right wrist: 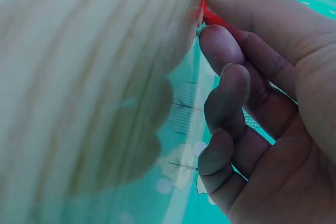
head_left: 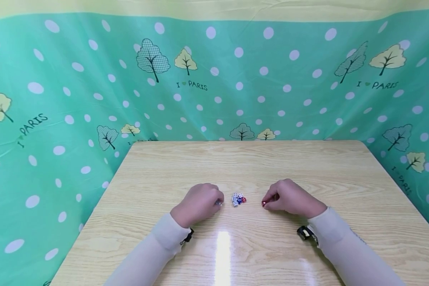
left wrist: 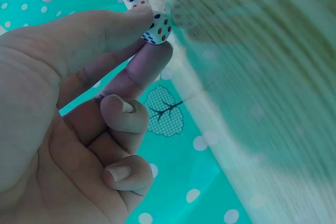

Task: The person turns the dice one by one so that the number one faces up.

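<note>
A pinch on each side, a huddle between

Polka-dot cloth hangs across the back and round both sides: green-blue, pale spots, printed trees, PARIS lettering, cream band along the top. Before it, a table, pale wood grain. Off-white left sleeve and right sleeve reach in from the near side.

Right hand and left hand face each other low over the wood. Each has thumb and fingertips drawn into a pinch; outer fingers bent inward, as the wrist views show. White streak of glare on the near part of the table. Black fitting at the right wrist, a similar one at the left.

Pile of dice on the table between the hands, nearer the left: several white dice, one blue die, one red piece at its right side. Set close together; whether any sits on another, cannot tell.

Single catches: left hand clamped on a white die, blue and red pips showing; right hand clamped on a red die, apart from the pile, mostly covered by fingertips
</note>
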`<state>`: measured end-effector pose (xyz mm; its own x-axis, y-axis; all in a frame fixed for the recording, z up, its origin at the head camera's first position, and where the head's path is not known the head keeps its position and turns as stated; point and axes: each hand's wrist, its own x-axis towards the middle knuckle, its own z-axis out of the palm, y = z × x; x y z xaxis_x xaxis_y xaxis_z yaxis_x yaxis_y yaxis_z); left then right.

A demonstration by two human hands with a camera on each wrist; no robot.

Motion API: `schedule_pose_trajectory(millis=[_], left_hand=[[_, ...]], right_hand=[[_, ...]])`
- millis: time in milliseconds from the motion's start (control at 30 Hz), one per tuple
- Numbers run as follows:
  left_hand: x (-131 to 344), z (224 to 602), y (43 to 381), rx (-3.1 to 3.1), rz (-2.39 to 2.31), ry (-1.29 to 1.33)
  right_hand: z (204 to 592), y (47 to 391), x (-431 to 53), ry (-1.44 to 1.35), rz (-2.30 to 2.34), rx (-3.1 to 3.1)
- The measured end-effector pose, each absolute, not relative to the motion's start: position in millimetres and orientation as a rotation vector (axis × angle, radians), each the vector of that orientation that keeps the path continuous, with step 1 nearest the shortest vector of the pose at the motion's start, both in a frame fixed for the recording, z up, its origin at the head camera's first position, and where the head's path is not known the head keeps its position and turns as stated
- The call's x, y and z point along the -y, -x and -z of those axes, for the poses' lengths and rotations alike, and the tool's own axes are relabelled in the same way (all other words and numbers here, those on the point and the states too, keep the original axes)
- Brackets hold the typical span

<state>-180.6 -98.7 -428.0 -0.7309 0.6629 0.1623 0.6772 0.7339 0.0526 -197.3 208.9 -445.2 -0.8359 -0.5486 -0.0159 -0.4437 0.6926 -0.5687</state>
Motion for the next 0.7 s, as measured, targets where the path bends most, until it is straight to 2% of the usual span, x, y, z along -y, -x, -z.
schedule_pose_trajectory(millis=[700], left_hand=[[104.7, 428.8, 184.7, 2.839, 0.219, 1.04]], right_hand=[[444.7, 196.9, -207.8, 0.759, 0.805, -2.722]])
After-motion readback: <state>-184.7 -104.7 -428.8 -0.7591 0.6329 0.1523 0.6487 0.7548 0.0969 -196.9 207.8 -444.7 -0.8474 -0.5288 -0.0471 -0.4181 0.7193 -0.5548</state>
